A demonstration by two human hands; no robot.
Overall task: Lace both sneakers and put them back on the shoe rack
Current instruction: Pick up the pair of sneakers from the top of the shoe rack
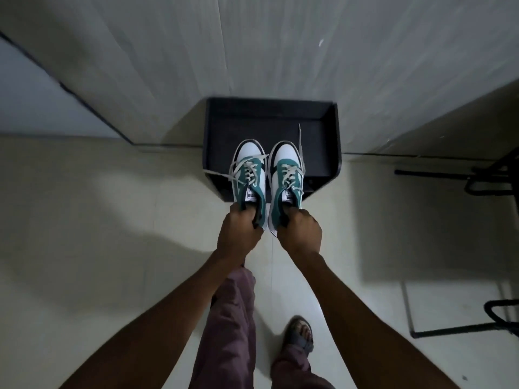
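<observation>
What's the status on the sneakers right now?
Left hand grips left sneaker, right hand grips right sneaker. Both laced, over shoe rack. Nothing in the way.

A black shoe rack [335,153] stands on the pale tiled floor [112,220], against the wall [252,46].

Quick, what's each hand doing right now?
Left hand: closed, holding the left sneaker at its heel.
Right hand: closed, holding the right sneaker at its heel.
</observation>
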